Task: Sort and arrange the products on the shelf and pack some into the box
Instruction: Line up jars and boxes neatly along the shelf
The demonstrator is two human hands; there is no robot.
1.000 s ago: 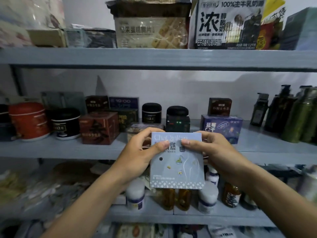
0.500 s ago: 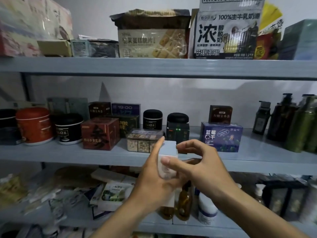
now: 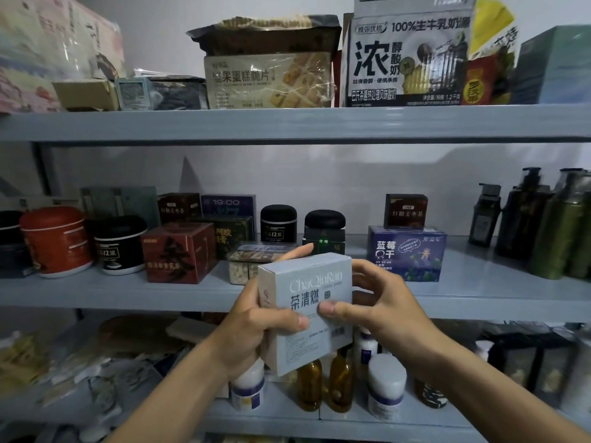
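My left hand [image 3: 252, 330] and right hand [image 3: 383, 311] both grip the pale ChaQinRan 茶清燃 box [image 3: 316, 282]; purple 蓝莓干 box [image 3: 406, 254] sits behind.

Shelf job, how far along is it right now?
Done: jars and cartons stand upright on the middle shelf. In hand: the left hand and right hand hold the pale blue box. Left: placing it; loose packets clutter the lower shelf; no packing box visible.
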